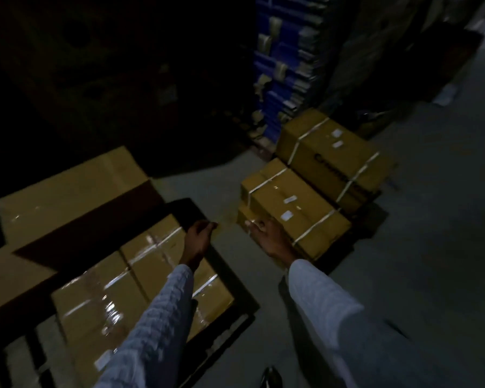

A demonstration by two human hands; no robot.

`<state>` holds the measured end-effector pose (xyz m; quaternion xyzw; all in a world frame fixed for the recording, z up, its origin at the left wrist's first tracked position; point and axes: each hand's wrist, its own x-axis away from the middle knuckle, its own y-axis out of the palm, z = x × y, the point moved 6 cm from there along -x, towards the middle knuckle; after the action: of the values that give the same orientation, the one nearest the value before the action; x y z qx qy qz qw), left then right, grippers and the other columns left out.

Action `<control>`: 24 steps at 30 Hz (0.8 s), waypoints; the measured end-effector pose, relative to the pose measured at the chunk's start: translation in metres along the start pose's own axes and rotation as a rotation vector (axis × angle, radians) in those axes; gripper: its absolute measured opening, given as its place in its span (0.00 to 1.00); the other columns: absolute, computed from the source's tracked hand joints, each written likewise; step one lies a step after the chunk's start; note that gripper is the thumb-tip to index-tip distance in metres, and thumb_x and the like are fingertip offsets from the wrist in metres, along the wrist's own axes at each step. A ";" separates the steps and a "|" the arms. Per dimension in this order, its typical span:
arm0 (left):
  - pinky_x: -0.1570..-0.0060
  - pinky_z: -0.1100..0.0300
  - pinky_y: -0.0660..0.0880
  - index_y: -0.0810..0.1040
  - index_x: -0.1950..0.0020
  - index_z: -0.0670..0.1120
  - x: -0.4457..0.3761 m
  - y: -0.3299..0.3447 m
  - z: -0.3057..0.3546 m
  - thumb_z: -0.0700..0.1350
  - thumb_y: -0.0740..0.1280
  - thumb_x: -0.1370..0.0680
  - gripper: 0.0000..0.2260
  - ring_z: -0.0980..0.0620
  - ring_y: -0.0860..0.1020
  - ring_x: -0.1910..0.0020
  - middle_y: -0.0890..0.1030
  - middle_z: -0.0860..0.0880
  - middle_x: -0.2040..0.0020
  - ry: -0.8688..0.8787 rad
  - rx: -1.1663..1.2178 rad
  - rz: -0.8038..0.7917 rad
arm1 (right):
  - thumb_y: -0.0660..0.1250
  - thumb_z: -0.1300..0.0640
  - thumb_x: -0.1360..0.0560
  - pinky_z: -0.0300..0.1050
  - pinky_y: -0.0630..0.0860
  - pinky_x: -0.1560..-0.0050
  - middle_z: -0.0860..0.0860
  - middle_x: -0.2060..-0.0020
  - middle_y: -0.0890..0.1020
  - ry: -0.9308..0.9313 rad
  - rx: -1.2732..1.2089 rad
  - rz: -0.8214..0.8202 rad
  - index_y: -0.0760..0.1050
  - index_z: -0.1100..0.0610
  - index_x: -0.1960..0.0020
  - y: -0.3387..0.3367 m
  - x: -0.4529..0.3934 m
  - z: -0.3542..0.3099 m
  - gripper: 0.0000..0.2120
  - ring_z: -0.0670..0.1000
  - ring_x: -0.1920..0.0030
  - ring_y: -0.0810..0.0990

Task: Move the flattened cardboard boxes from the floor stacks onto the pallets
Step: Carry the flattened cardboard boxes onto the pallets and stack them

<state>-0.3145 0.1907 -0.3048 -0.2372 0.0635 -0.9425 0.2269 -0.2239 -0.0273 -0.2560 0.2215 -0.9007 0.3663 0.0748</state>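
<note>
The right hand (270, 238) reaches the near end of the strapped bundle (294, 211) on the floor stack, fingers loosely spread. The left hand (198, 238) hangs loosely curled, empty. The bundle's long axis runs away rightward; the pallet (235, 312) lies left.

Grey concrete floor (420, 261) is stretching across the dim scene. A dark wooden pallet (235, 329) is lying on it at lower left, carrying a shiny taped cardboard bundle (140, 287). Right of the pallet, a strapped cardboard bundle (294, 208) is sitting low by the floor, on another bundle. A second strapped bundle (331, 152) is sitting just beyond it, touching. Further beyond that, a tall stack of blue flattened cartons (286, 65) is rising from floor level. Left of the pallet, a large plain cardboard sheet (67, 189) is lying flat; what is bearing it cannot be told.
</note>
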 end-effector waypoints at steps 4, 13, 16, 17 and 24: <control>0.37 0.44 0.75 0.83 0.45 0.50 -0.025 0.119 0.056 0.63 0.68 0.29 0.21 0.41 0.81 0.40 0.85 0.45 0.42 -0.008 0.047 -0.052 | 0.65 0.36 0.22 0.49 0.74 0.37 0.56 0.42 0.81 0.032 0.035 0.112 0.80 0.60 0.40 -0.126 -0.013 0.063 0.27 0.57 0.40 0.78; 0.44 0.50 0.76 0.83 0.42 0.47 -0.045 0.344 0.202 0.51 0.69 0.18 0.09 0.44 0.81 0.43 0.83 0.46 0.43 0.078 0.020 -0.193 | 0.64 0.36 0.22 0.49 0.77 0.41 0.56 0.46 0.83 0.098 -0.064 0.299 0.81 0.58 0.45 -0.345 -0.070 0.162 0.26 0.56 0.45 0.81; 0.42 0.46 0.78 0.82 0.37 0.45 -0.086 0.396 0.219 0.53 0.70 0.19 0.15 0.41 0.81 0.41 0.83 0.44 0.39 0.055 0.003 -0.207 | 0.64 0.38 0.20 0.46 0.75 0.45 0.55 0.49 0.79 0.150 0.009 0.332 0.80 0.57 0.49 -0.395 -0.110 0.194 0.21 0.57 0.46 0.80; 0.41 0.45 0.78 0.82 0.37 0.46 -0.102 0.414 0.225 0.53 0.69 0.19 0.15 0.39 0.81 0.41 0.83 0.43 0.39 0.060 0.003 -0.213 | 0.65 0.38 0.21 0.46 0.75 0.44 0.55 0.48 0.79 0.170 0.027 0.331 0.80 0.57 0.48 -0.411 -0.125 0.203 0.21 0.57 0.45 0.80; 0.44 0.48 0.76 0.82 0.42 0.45 -0.196 0.508 0.263 0.48 0.67 0.17 0.09 0.38 0.79 0.37 0.82 0.40 0.37 0.009 0.106 -0.189 | 0.64 0.40 0.19 0.48 0.74 0.38 0.57 0.41 0.79 0.147 0.142 0.243 0.79 0.60 0.42 -0.499 -0.243 0.234 0.22 0.57 0.40 0.78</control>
<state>0.1667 -0.1747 -0.2709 -0.2254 -0.0081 -0.9628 0.1490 0.2255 -0.4218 -0.1843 0.0882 -0.8848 0.4506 0.0798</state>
